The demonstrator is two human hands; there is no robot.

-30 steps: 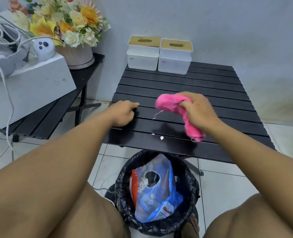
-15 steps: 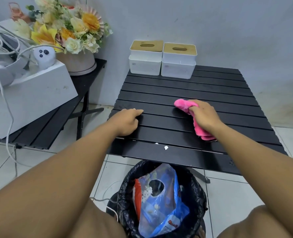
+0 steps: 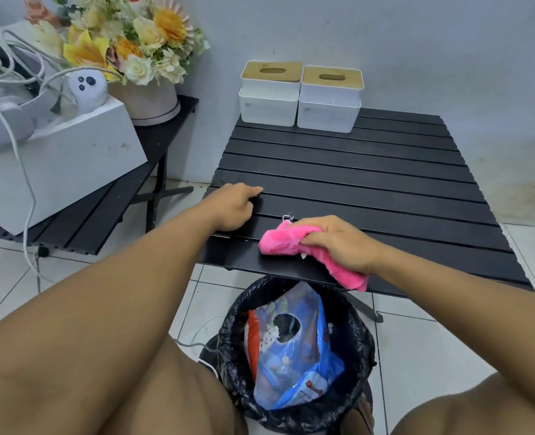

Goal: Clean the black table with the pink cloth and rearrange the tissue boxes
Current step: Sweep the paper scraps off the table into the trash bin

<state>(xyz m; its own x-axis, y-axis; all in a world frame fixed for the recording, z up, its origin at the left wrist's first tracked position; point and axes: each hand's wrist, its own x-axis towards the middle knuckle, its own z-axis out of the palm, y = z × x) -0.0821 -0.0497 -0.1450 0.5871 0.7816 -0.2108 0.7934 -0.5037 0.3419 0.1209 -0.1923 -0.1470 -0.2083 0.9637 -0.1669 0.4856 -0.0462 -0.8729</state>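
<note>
Wiping seems under way | right hand grips cloth, pressing it on table near edge, above bin | left hand loosely curled, empty, resting on table beside it | boxes paired well beyond both hands, apparently not yet rearranged

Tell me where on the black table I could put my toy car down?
The table is bare across its middle slats, between the tissue boxes at the back and the cloth in front, and down its right side. The near left edge is crowded: the left hand rests there, and the right hand grips the cloth beside it.
</note>
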